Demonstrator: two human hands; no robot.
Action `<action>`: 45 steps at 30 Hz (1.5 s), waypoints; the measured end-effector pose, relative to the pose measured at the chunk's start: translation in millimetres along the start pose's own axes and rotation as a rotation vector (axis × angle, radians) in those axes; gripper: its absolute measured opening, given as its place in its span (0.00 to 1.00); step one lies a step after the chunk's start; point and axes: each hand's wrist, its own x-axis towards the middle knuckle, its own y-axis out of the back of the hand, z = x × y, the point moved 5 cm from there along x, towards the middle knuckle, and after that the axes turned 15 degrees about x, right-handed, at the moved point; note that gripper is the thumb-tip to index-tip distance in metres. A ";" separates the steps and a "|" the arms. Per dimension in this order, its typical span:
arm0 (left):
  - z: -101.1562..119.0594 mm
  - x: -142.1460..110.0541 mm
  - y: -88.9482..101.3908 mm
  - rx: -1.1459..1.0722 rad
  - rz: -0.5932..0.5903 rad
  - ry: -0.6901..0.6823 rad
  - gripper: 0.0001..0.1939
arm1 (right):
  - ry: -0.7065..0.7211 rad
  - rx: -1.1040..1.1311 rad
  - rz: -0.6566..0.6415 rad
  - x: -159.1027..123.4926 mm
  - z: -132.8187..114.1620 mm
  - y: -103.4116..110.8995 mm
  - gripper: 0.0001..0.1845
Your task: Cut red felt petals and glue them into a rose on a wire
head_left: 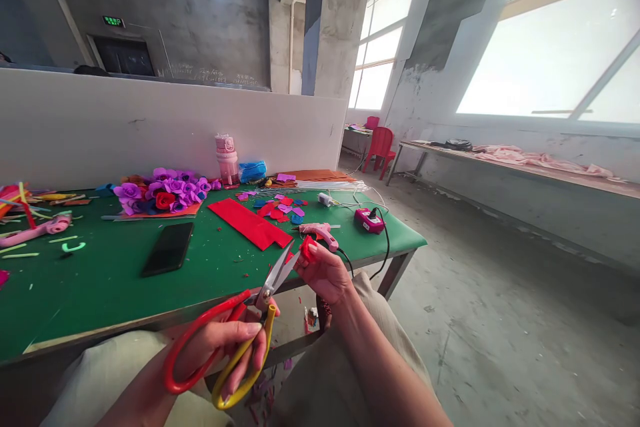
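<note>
My left hand (pixel 227 345) grips a pair of scissors (pixel 235 327) with one red and one yellow handle; the blades are apart and point up to the right. My right hand (pixel 325 273) pinches a small red felt piece (pixel 307 249) right at the blade tips. Both hands are held over my lap, just off the near right corner of the green table (pixel 100 280). A red felt sheet (pixel 250 222) lies on the table beyond the scissors. A pink glue gun (pixel 320 233) lies just behind my right hand.
On the table are a black phone (pixel 169 247), a heap of purple and red felt flowers (pixel 163 191), a pink bottle (pixel 227 160), coloured felt scraps (pixel 280 207) and a pink power strip (pixel 369 220). Red chairs (pixel 379 147) stand at the back. A long bench (pixel 525 167) runs under the windows.
</note>
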 end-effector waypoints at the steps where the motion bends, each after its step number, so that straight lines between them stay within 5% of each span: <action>1: -0.2 0.1 -0.1 0.002 -0.001 0.000 0.16 | 0.003 -0.003 -0.004 0.0 -0.2 -0.3 0.07; 30: 3.0 -1.2 -2.5 0.035 0.012 -0.004 0.17 | 0.006 -0.028 -0.043 -1.6 -1.9 -4.3 0.05; 34: 7.5 3.3 1.2 0.092 0.191 -0.063 0.17 | 0.020 -0.031 -0.006 -0.9 0.1 -1.4 0.07; 38: 18.5 -1.4 25.9 0.238 0.756 -0.237 0.20 | -0.049 -0.005 0.009 -3.2 22.0 -4.0 0.08; 40: 19.5 -9.3 34.0 0.267 0.945 -0.276 0.22 | -0.117 0.000 0.019 -6.6 39.9 -6.6 0.09; 45: -0.9 -18.1 32.5 0.074 0.948 -0.209 0.25 | -0.312 -0.022 0.059 -17.4 79.6 -8.2 0.10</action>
